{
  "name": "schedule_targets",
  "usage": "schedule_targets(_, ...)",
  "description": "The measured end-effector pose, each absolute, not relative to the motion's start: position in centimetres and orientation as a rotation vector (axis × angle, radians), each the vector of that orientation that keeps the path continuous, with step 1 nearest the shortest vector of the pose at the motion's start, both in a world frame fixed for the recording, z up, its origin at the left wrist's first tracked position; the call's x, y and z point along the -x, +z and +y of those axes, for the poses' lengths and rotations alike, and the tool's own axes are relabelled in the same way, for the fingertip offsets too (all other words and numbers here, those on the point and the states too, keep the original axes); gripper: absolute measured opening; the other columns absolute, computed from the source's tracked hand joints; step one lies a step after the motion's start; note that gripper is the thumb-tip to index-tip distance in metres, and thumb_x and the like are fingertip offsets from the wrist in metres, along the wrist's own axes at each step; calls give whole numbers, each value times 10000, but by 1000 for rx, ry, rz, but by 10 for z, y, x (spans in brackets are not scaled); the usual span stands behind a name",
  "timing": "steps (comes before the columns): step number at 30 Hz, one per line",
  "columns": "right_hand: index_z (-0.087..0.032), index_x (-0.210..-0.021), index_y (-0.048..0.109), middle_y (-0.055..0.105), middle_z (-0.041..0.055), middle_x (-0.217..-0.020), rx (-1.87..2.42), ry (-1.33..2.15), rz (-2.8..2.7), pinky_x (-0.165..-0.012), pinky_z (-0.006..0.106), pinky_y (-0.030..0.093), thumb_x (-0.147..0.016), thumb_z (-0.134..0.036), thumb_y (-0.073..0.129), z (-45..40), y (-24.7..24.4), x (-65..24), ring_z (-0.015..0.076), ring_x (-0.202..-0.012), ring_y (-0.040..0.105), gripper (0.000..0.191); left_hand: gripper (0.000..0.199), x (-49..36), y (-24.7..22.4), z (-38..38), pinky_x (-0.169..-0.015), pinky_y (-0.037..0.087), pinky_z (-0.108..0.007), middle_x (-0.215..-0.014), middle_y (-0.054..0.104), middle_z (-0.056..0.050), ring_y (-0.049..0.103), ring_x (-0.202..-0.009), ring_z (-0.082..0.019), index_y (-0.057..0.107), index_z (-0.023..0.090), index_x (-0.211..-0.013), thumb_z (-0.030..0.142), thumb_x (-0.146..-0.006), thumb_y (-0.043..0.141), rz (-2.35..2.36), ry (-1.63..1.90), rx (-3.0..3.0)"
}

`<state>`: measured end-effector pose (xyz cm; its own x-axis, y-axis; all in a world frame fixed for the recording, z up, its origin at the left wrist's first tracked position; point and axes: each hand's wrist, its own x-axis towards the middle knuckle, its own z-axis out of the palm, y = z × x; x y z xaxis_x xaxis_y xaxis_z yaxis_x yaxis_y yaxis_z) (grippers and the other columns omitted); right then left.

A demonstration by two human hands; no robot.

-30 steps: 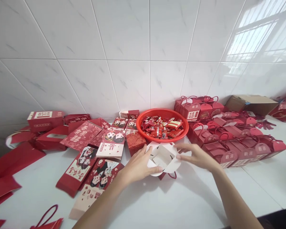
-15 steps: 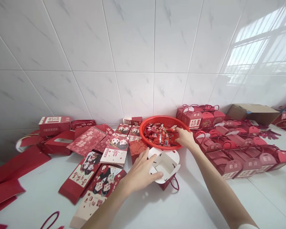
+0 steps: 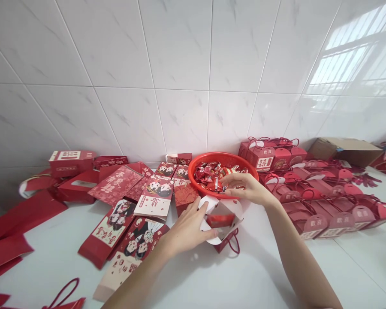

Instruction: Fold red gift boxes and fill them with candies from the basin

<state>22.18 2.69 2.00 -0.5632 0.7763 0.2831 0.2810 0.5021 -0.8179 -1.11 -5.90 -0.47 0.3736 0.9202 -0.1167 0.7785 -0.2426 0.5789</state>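
A small red gift box (image 3: 224,245) with a white inside stands upright on the table, its flaps spread. My left hand (image 3: 189,227) grips its left side, thumb along the near flap. Inside the box a red-wrapped candy (image 3: 220,220) shows, slightly blurred. Just above the far flap hovers my right hand (image 3: 246,188), fingers bent and apart, with nothing visible in them. It partly covers the near rim of a red plastic basket (image 3: 199,159), which holds several wrapped candies (image 3: 209,171). From the gift box a dark red cord handle (image 3: 237,243) hangs on the right.
Rows of closed red gift boxes (image 3: 312,201) stand to the right, a cardboard box (image 3: 347,150) behind them. Flat printed red cartons (image 3: 156,195) overlap on the left, beside more red boxes (image 3: 72,165). A white tiled wall (image 3: 180,124) borders the back.
My right hand has come out of the basket toward me, over the gift box's far edge. A red candy now shows inside the box, which was bare before. My left hand stays on it.
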Motion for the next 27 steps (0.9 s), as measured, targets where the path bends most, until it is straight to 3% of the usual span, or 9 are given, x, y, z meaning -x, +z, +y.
schedule_targets(4,-171,-1069,680,721,78,-1091,1345,630,-2162,-866,295,529,-899,-226,560,62,8,-216,193,-974,684,215,834,12,-10,-58,-1165,297,-536,-1673,149,-155,180,-1517,-413,362,214,-1526,582,-817,603,1491,236,-2046)
schedule_targets(7,-176,-952,687,728,70,-962,1659,523,-2233,-823,308,514,-795,-144,644,84,-4,-209,224,-922,681,166,830,12,-11,-58,-1164,291,-545,-1675,137,-159,181,-1517,-415,375,229,-1522,592,-812,609,1485,227,-2046)
schedule_targets(10,-179,-894,673,713,90,-957,1829,526,-2266,-752,320,507,-649,-180,783,94,-15,-199,273,-921,674,268,829,11,-10,-58,-1156,303,-547,-1675,149,-147,214,-1507,-417,372,258,-1527,608,-813,608,1486,235,-2041)
schedule_targets(13,-184,-940,654,697,107,-1027,1923,497,-2260,-731,304,491,-618,-155,779,97,-21,-190,281,-969,665,346,819,10,-8,-59,-1152,308,-550,-1675,151,-141,212,-1508,-419,377,271,-1529,609,-818,604,1489,219,-2032)
schedule_targets(18,-179,-902,634,696,88,-963,1960,453,-2193,-665,271,445,-652,-110,702,97,-20,-192,248,-903,671,268,857,9,-6,-59,-1174,273,-540,-1678,122,-154,180,-1518,-411,335,256,-1556,598,-818,607,1496,192,-2035)
schedule_targets(23,-172,-974,608,692,96,-971,1998,312,-2011,-636,264,411,-801,-192,591,100,-18,-209,240,-909,662,175,840,9,-7,-59,-1171,270,-551,-1679,120,-153,174,-1518,-413,329,270,-1558,590,-829,597,1490,188,-2045)
schedule_targets(27,-133,-1022,612,692,102,-959,1967,244,-1988,-666,266,425,-875,-148,476,107,-14,-218,225,-903,650,202,844,10,-9,-58,-1156,294,-565,-1681,120,-138,206,-1501,-447,345,286,-1551,610,-817,608,1491,190,-2015)
